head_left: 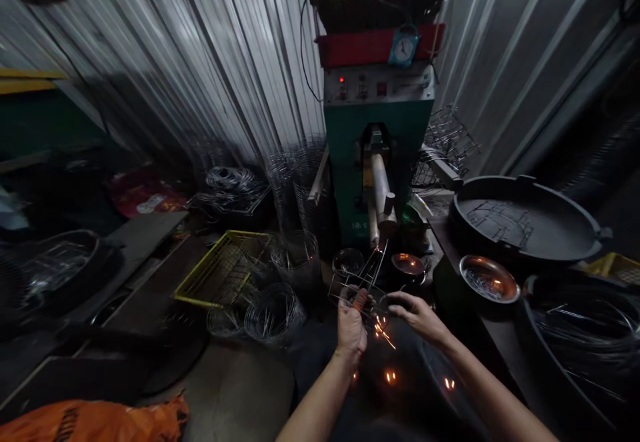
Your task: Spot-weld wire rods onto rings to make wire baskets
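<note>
The wire frame point(359, 281) is a small grid of thin bare metal rods. It is tilted, with its far end rising toward 1 o'clock. The left hand point(351, 329) grips its near edge at 6 o'clock, and the right hand point(419, 317) touches it at 4 o'clock. Orange sparks point(383, 333) fall at its 5 o'clock.

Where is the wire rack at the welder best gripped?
Probably the wire rack by its near edge, from the person's side, left hand and right hand spread apart: its far end sits at the welder arm, and sparks drop between.
</note>
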`<act>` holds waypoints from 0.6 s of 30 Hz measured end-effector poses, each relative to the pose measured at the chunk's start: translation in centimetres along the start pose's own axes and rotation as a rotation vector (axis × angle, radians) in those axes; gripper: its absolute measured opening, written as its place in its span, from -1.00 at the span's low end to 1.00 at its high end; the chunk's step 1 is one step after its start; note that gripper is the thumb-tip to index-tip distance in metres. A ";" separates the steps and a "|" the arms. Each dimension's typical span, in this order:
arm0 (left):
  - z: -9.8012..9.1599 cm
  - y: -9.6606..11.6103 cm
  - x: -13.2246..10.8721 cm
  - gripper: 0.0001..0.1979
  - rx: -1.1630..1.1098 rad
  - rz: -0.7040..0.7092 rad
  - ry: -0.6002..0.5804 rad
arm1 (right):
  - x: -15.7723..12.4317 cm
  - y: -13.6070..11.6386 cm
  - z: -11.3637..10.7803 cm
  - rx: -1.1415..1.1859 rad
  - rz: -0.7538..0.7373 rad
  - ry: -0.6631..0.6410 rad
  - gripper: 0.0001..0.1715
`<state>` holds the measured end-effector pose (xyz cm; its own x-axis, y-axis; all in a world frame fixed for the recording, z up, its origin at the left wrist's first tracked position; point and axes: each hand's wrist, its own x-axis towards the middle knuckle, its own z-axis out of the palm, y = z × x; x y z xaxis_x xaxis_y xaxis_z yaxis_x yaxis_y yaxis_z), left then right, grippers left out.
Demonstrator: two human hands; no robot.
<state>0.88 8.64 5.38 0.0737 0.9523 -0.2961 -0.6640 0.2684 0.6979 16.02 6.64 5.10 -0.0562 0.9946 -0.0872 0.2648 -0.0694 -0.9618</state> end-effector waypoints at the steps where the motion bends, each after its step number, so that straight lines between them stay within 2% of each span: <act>1: 0.0 -0.1 0.0 -0.65 -0.021 0.005 0.001 | -0.3 0.2 0.2 -0.035 -0.023 0.025 -0.67; 5: 0.1 -0.1 0.1 -0.65 -0.066 0.018 0.031 | 0.2 0.6 0.8 -0.128 -0.121 0.137 -0.71; 11: 0.6 0.6 0.7 -0.66 -0.005 0.037 0.016 | 0.9 0.5 1.0 -0.172 -0.255 0.200 -0.73; 15: 0.5 0.8 1.1 -0.64 0.009 0.030 0.054 | 1.0 0.4 1.6 -0.173 -0.282 0.232 -0.72; 18: 0.0 0.7 1.2 -0.62 0.004 -0.014 0.040 | 0.9 0.4 1.6 -0.193 -0.291 0.242 -0.70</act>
<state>0.50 9.94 5.50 0.0528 0.9419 -0.3316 -0.6603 0.2820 0.6960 14.54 7.38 4.23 0.0663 0.9615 0.2666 0.4483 0.2100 -0.8689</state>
